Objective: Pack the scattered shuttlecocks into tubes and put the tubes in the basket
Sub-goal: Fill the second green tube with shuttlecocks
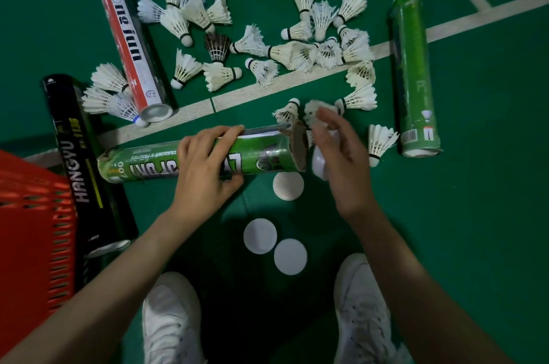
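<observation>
Gripping a green cardboard tube (261, 155) printed "TRAINING & PRACTICE" just above the green court floor (475, 215), the left hand (205, 167) curls its fingers (230, 131) round it. The blurred right hand (341, 161) is at its open end, and I cannot tell what its fingers are doing. A black "HANGYU" tube (80, 173) lies nearby.
</observation>
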### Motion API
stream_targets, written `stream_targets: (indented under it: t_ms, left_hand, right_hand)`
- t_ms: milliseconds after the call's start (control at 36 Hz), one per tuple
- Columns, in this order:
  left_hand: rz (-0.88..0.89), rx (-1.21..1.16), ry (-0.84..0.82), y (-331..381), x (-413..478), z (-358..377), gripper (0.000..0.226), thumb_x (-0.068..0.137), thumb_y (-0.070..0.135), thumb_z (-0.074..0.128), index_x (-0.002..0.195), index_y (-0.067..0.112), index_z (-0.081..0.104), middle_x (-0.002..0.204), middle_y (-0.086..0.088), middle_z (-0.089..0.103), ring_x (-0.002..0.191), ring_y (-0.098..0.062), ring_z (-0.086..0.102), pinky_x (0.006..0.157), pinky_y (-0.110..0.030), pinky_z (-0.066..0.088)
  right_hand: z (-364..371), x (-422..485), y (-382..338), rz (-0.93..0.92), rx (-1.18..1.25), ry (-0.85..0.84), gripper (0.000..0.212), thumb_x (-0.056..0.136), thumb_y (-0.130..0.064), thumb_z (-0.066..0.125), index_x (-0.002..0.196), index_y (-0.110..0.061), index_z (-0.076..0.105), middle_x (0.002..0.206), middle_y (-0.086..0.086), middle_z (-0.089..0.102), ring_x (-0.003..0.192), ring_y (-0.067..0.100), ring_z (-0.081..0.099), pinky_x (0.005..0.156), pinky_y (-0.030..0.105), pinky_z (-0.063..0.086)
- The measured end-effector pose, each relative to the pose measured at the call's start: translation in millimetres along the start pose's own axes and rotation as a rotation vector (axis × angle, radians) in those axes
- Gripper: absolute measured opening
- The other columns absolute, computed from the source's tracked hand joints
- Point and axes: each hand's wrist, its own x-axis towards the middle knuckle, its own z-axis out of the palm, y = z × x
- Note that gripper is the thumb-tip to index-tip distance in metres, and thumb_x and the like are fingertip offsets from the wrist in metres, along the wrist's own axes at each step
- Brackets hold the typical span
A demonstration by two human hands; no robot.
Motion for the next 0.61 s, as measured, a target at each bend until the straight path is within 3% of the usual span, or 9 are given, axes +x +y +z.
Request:
stream_targets:
  t_ms: [139,222,306,472,528,583,611]
  left_hand:
    - [0.057,0.032,-0.019,8.6,-0.8,0.2,0.074,0.064,0.026,0.065,0.135,0.019,0.044,0.126,-0.008,0.053,0.114,-0.027,0.048,0.095,-0.039,0.026]
    - [0.076,0.023,-0.008,12.3,-0.9,0.1,0.071,0.066,0.029,0.063,0.134,0.019,0.044,0.126,-0.008,0.054,0.115,-0.027,0.047,0.095,-0.038,0.026]
    - [0.077,0.004,0.01,18.3,-2.4,1.2,0.069,0.067,0.031,0.061,0.133,0.018,0.046,0.124,-0.009,0.055,0.113,-0.026,0.047,0.094,-0.038,0.026]
    - [0.114,0.068,0.03,18.1,4.0,-6.0,0.065,0.067,0.032,0.059,0.13,0.021,0.047,0.119,-0.008,0.057,0.11,-0.029,0.049,0.09,-0.041,0.027]
    - [0.097,0.082,0.004,17.1,4.4,-5.6,0.066,0.066,0.032,0.058,0.13,0.022,0.047,0.118,-0.007,0.057,0.109,-0.029,0.05,0.09,-0.041,0.027]
    - [0.081,0.095,-0.036,16.0,1.5,-3.1,0.066,0.065,0.034,0.059,0.13,0.022,0.047,0.117,-0.007,0.057,0.108,-0.029,0.05,0.089,-0.04,0.027]
    - [0.081,0.104,-0.052,15.6,0.1,-1.5,0.066,0.065,0.034,0.058,0.129,0.023,0.048,0.116,-0.006,0.058,0.108,-0.029,0.051,0.089,-0.04,0.027]
  right_hand:
    - [14.9,-2.9,0.2,0.02,0.023,-0.131,0.031,0.095,-0.037,0.049,0.125,-0.031,0.056,0.133,-0.007,0.054,0.117,-0.002,0.053,0.088,0.017,0.046]
    - [17.3,-7.9,0.5,0.0,0.026,-0.16,0.039,0.098,-0.04,0.031,0.132,-0.03,0.048,0.141,-0.005,0.046,0.125,-0.004,0.045,0.089,0.008,0.042]
    - [19.5,-8.3,1.7,-0.002,0.043,-0.154,0.045,0.096,-0.044,0.022,0.134,-0.032,0.044,0.146,-0.004,0.04,0.131,-0.002,0.039,0.096,0.01,0.039]
    - [24.1,-8.0,5.0,-0.026,-0.079,-0.152,0.056,0.091,-0.055,0.016,0.137,-0.031,0.036,0.143,-0.004,0.037,0.128,-0.001,0.039,0.104,0.018,0.037]
    - [25.0,-7.0,5.9,-0.018,-0.1,-0.183,0.066,0.085,-0.072,0.016,0.137,-0.035,0.034,0.144,-0.004,0.035,0.13,0.002,0.037,0.105,0.021,0.036]
    - [22.7,-6.7,6.5,0.027,-0.151,-0.251,0.077,0.075,-0.086,0.02,0.137,-0.041,0.029,0.146,-0.005,0.032,0.13,0.004,0.038,0.098,0.013,0.038]
    - [21.1,-8.0,6.7,0.071,-0.174,-0.277,0.076,0.075,-0.083,0.022,0.139,-0.041,0.026,0.145,-0.007,0.03,0.126,0.003,0.041,0.089,0.004,0.038]
